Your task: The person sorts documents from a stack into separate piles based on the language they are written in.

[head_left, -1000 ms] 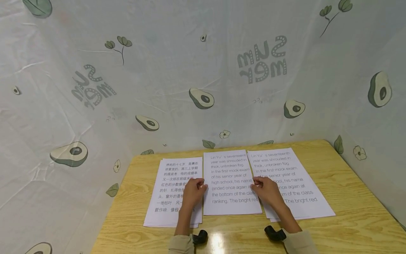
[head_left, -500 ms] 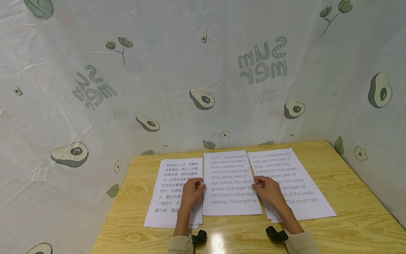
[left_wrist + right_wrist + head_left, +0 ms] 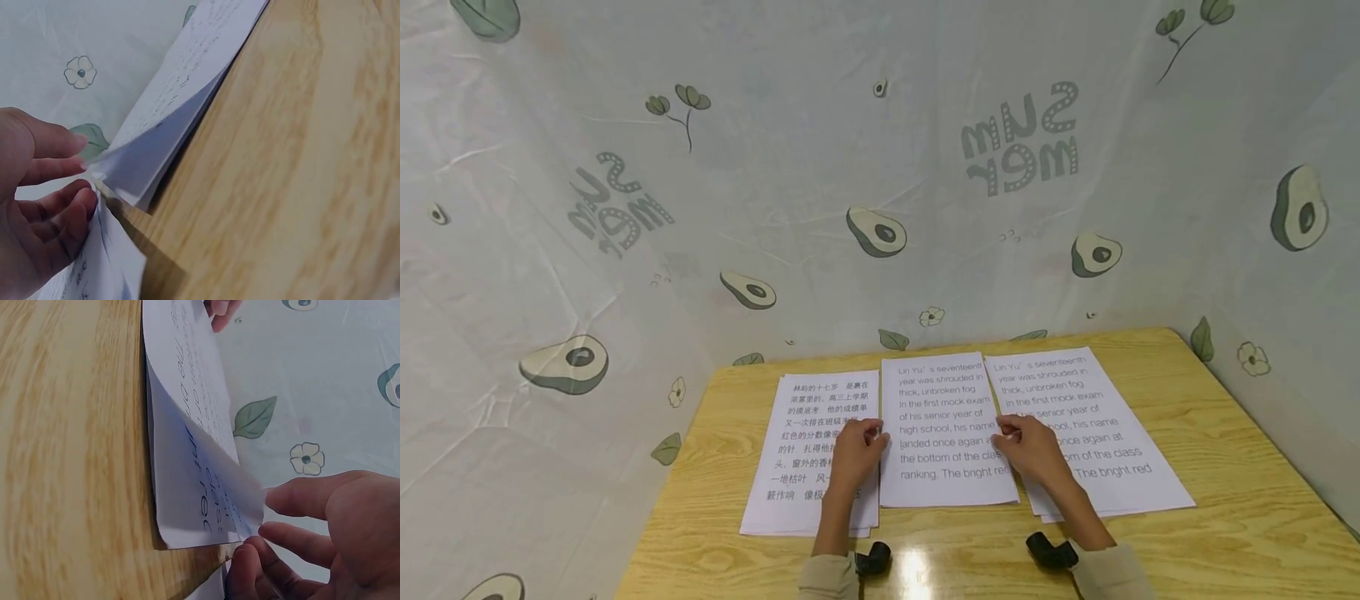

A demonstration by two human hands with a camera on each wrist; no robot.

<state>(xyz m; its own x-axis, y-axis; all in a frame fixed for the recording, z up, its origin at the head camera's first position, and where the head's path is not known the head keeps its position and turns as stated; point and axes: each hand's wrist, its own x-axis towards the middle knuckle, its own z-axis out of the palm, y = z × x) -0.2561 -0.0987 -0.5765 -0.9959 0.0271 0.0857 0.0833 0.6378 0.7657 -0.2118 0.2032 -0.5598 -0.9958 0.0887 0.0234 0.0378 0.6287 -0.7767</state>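
Three stacks of printed paper lie side by side. The middle stack (image 3: pixel 940 400) has English text, and both hands are at its long edges. At its left edge, my left hand (image 3: pixel 857 454) holds the edge of the top sheet (image 3: pixel 169 119) by thumb and forefinger. My right hand (image 3: pixel 1033 450) pinches the same sheet (image 3: pixel 194 394) at the right edge, where it curves up off the sheets below. Beneath the left wrist lies the left stack (image 3: pixel 797 442), printed in Chinese. The right stack (image 3: pixel 1120 467), in English, is partly covered by my right hand.
The papers rest on a wooden table (image 3: pixel 1210 450). A pale curtain (image 3: pixel 820 150) printed with avocados and flowers hangs behind and at both sides. A black fitting (image 3: pixel 872 558) sits at the left cuff and another black fitting (image 3: pixel 1051 552) at the right cuff.
Both hands stay at the edges of the middle stack, with only slight shifts sideways. The stacks stay in place; the head view tilts a little.
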